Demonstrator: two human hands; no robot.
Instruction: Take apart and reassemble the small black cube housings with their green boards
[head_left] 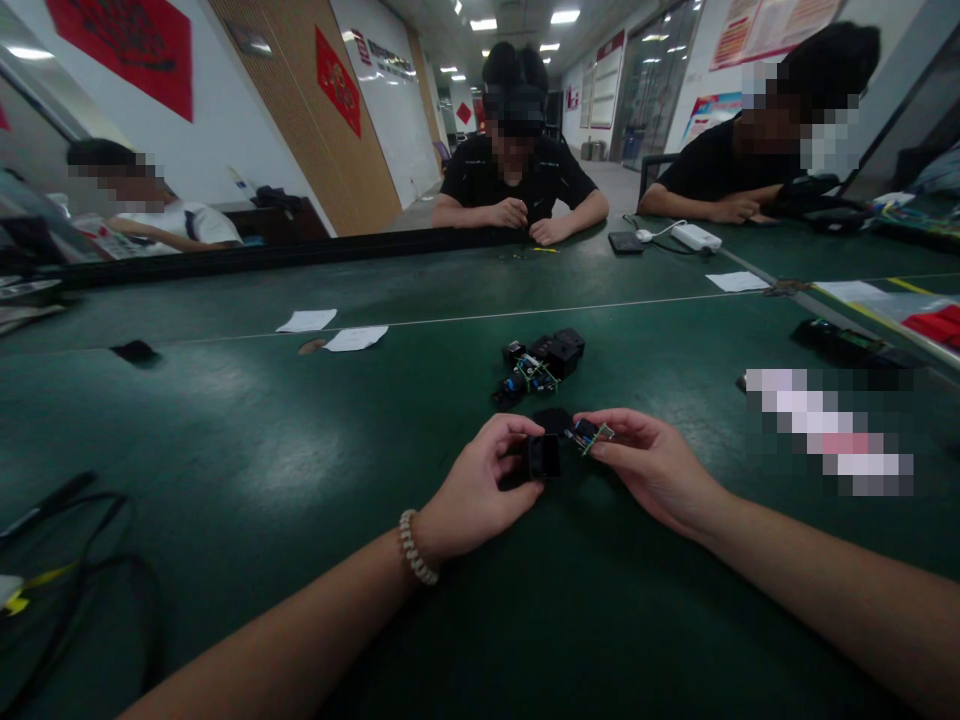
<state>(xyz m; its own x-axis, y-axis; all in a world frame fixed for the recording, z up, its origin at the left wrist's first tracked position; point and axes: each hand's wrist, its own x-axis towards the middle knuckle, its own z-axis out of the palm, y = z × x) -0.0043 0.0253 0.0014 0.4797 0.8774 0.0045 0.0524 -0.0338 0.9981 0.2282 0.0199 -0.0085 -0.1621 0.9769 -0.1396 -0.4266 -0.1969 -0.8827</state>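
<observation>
My left hand [495, 480], with a beaded bracelet on its wrist, is closed round a small black plastic housing [544, 457]. The housing's hollow side faces right. Between the fingertips of my right hand [649, 465] is a small circuit board [589, 436] with parts mounted on it. The board and the housing are close together but apart, just above the table. Beyond my hands lies a cluster of loose circuit boards [534, 374] beside several black housings [564, 350]. A dark flat piece [553, 420] lies behind the two held things.
The green table [262, 480] carries white papers [356, 339], black cables [90, 560] at left and a dark device [851, 343] at right. A blurred pale object [832, 430] lies right of my hand. Across the table, people sit near a white adapter [696, 237].
</observation>
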